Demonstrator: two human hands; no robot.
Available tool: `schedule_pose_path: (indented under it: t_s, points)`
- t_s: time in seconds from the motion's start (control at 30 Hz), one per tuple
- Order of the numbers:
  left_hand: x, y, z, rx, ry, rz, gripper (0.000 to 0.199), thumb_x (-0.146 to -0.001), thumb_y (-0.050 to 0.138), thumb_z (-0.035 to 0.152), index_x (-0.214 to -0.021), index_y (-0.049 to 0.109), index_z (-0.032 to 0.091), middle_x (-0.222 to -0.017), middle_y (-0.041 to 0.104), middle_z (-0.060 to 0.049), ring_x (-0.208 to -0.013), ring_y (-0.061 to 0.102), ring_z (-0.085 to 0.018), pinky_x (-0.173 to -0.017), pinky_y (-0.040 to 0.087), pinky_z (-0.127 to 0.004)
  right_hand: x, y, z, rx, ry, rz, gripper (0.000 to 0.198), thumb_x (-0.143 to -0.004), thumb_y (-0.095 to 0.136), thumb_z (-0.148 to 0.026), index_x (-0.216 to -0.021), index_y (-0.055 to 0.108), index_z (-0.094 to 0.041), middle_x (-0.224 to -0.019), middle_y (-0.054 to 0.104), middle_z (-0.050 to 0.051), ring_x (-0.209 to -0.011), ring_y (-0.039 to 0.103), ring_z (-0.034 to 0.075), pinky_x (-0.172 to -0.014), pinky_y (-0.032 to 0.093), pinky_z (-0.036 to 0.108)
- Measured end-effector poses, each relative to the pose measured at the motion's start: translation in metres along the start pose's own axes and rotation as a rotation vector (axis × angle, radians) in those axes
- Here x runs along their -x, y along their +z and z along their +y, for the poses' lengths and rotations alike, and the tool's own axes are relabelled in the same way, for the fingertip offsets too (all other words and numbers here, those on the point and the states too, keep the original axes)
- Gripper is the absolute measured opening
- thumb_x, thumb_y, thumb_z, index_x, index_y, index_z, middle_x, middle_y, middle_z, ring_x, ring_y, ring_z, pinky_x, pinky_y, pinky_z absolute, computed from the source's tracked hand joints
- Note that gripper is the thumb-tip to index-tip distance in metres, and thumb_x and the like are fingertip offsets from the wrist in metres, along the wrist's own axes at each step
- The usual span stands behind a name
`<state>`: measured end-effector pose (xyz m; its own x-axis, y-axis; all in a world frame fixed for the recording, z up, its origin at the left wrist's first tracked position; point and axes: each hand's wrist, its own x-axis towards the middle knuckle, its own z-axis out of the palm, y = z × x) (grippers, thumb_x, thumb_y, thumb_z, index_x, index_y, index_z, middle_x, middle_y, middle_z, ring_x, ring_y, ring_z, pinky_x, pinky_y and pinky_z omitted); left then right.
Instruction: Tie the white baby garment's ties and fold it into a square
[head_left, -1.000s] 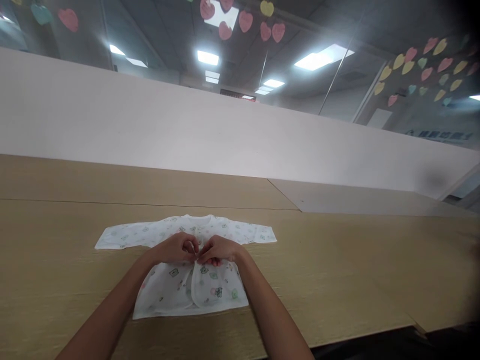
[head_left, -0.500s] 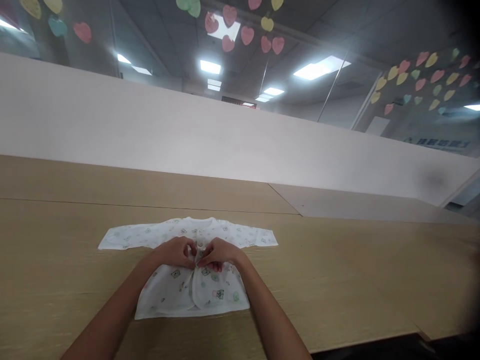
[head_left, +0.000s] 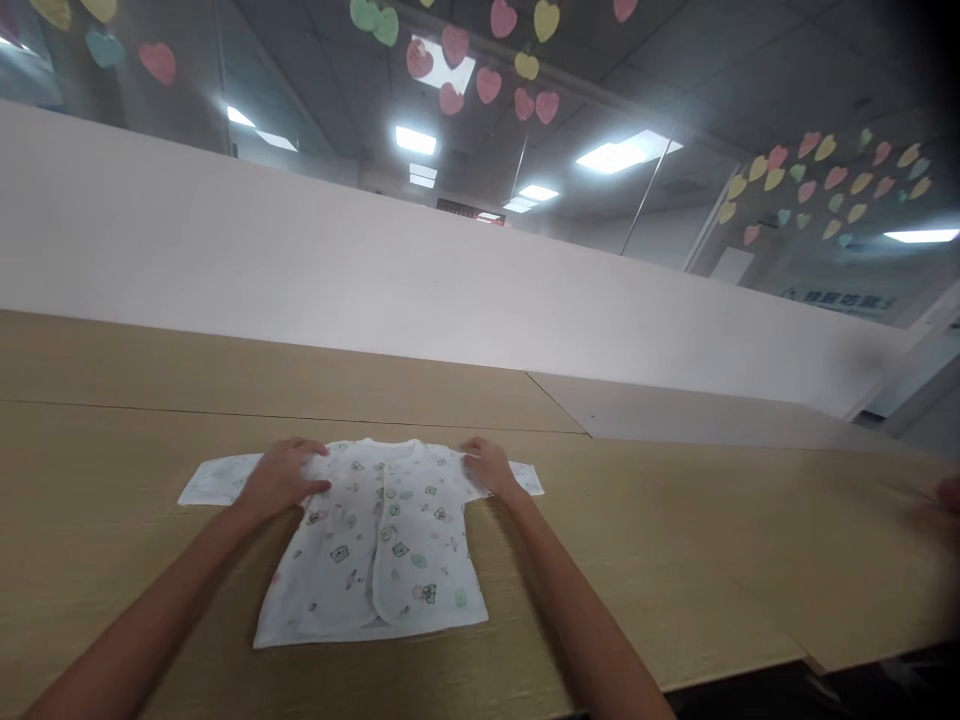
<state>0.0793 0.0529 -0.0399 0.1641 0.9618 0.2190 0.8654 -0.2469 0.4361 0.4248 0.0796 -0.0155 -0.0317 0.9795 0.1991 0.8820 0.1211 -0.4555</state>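
Observation:
A small white baby shirt (head_left: 386, 540) with printed animal figures lies flat on the wooden table, its neckline away from me and both sleeves spread sideways. Its front edges meet along the middle, with a slight gap toward the hem. My left hand (head_left: 285, 475) rests over the left sleeve near the shoulder, thumb and fingers apart. On the opposite sleeve, close to the shoulder, lies my right hand (head_left: 486, 466), its fingers stretched toward the shirt. Neither hand pinches the cloth.
The light wooden table (head_left: 675, 540) stretches to both sides, with seams in its surface. A low white partition (head_left: 337, 270) with glass above runs along the back; heart-shaped paper notes (head_left: 487, 85) stick to the glass. Part of another person's hand (head_left: 948, 492) shows at the right edge.
My hands have left the shirt's middle front and moved apart, out to the two sleeves. The front placket is now uncovered. A person's hand has appeared at the far right.

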Motion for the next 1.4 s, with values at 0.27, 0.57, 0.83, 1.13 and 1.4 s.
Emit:
schedule_pose_path:
  t_s: [0.27,0.57,0.83,1.13,1.4]
  points:
    - [-0.007,-0.022,-0.079,-0.171,-0.064,-0.081,0.043,-0.076,0.042,0.053,-0.093,0.064,0.021,-0.096,0.066,-0.007,-0.092,0.056,-0.027,-0.085,0.036,-0.039,-0.005,-0.031,0.031,0.609,-0.126,-0.255,0.024,-0.078,0.048,-0.017,-0.096,0.064,-0.015,-0.101,0.065,0.011,-0.098,0.056,0.024,-0.088,0.033,0.038]
    - [-0.034,-0.103,-0.037,-0.311,0.023,0.206,0.046,-0.089,0.026,0.047,-0.097,0.057,0.015,-0.094,0.057,-0.009,-0.083,0.052,-0.019,-0.073,0.038,-0.028,-0.044,-0.089,-0.006,0.684,-0.086,-0.129,0.026,-0.091,0.037,-0.022,-0.105,0.055,-0.008,-0.092,0.064,0.019,-0.080,0.060,0.022,-0.064,0.036,0.026]
    - [-0.018,-0.152,-0.015,-0.525,0.024,0.651,0.054,-0.093,0.018,0.046,-0.113,0.051,0.008,-0.107,0.054,-0.012,-0.104,0.047,-0.023,-0.088,0.036,-0.033,-0.061,-0.153,-0.012,0.780,-0.430,0.548,0.042,-0.093,0.033,-0.043,-0.084,0.057,-0.009,-0.071,0.062,0.015,-0.075,0.056,0.024,-0.078,0.033,0.037]
    - [0.066,-0.053,-0.121,-0.456,0.313,-0.047,0.040,-0.083,0.030,0.021,-0.104,0.064,0.023,-0.108,0.064,-0.009,-0.107,0.050,-0.025,-0.101,0.028,-0.037,0.028,-0.072,0.059,0.633,-0.704,-0.010,0.031,-0.084,0.036,-0.002,-0.078,0.061,-0.018,-0.074,0.060,0.009,-0.077,0.051,0.020,-0.097,0.030,0.040]
    - [0.079,-0.081,-0.152,-0.441,-0.109,-0.003,0.039,-0.079,0.035,0.037,-0.103,0.064,0.026,-0.106,0.066,-0.006,-0.098,0.056,-0.026,-0.089,0.038,-0.038,0.069,-0.066,0.098,0.444,-0.288,-0.040,0.034,-0.077,0.040,-0.006,-0.104,0.057,-0.015,-0.100,0.061,0.013,-0.090,0.056,0.021,-0.080,0.040,0.033]
